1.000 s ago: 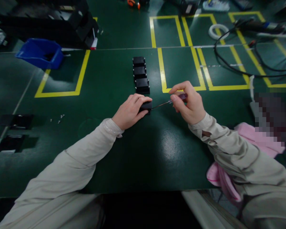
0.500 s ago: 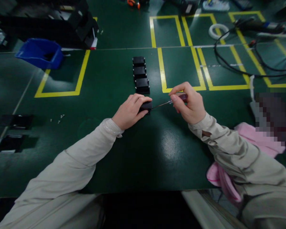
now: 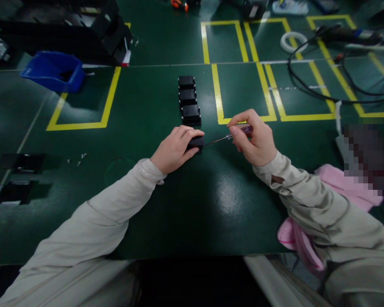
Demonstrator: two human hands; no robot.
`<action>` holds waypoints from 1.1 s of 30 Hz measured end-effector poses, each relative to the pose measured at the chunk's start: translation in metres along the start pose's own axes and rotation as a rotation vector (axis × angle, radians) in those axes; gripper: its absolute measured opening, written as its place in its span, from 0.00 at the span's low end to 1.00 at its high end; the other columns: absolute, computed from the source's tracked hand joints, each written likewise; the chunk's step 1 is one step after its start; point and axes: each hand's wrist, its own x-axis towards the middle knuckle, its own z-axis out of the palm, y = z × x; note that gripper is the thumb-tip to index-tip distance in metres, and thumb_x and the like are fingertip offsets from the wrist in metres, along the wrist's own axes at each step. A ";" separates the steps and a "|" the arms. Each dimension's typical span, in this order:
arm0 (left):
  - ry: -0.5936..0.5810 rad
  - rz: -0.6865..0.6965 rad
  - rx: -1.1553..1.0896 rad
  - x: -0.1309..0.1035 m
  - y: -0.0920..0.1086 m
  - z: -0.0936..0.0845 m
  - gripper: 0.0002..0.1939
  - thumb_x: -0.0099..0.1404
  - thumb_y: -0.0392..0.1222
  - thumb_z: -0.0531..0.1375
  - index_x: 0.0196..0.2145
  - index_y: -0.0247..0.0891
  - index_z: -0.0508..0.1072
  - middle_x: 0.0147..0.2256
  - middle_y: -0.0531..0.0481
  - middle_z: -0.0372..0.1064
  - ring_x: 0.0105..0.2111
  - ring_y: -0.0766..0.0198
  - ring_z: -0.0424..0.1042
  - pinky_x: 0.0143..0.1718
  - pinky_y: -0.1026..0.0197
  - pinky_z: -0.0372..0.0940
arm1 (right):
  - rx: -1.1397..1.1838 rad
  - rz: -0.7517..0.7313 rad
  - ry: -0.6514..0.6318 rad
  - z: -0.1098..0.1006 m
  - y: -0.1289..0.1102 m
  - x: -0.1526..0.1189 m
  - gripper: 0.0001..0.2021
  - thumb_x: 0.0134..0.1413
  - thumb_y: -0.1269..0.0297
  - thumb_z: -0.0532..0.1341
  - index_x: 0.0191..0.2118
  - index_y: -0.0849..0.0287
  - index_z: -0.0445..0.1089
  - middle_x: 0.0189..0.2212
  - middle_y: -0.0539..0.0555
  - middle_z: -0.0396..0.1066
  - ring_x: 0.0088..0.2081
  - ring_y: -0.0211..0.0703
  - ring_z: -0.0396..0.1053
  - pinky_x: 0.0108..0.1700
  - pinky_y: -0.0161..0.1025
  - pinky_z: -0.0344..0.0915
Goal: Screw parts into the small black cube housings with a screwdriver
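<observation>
My left hand (image 3: pixel 176 148) is closed round a small black block (image 3: pixel 196 142) on the green table, thumb on its near side and fingers over the top. In my right hand (image 3: pixel 255 138) is a screwdriver (image 3: pixel 245 129), its handle between thumb and fingers. Its thin shaft slants down to the left, and the tip meets the right end of the block. What the tip touches is too small to make out. Just beyond, three similar black blocks (image 3: pixel 188 96) stand in a row with small shiny screws along their sides.
Several loose screws (image 3: pixel 79 163) lie to the left, near flat black pieces (image 3: pixel 22 163). A blue bin (image 3: pixel 56 71) sits before black racks at the back left. On the right are a pink cloth (image 3: pixel 345 183), a white tape ring (image 3: pixel 293 42) and a looping black cable (image 3: pixel 307 87).
Both hands stay in nearly the same place. The screwdriver handle has shifted very slightly in my right hand, its tip still at the block.
</observation>
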 end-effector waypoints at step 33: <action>-0.004 -0.005 0.001 0.000 -0.001 0.000 0.20 0.68 0.39 0.55 0.57 0.39 0.60 0.52 0.42 0.63 0.53 0.53 0.62 0.55 0.47 0.62 | 0.019 -0.005 -0.007 0.000 0.001 0.000 0.11 0.63 0.54 0.54 0.43 0.56 0.64 0.28 0.47 0.66 0.27 0.34 0.68 0.30 0.36 0.67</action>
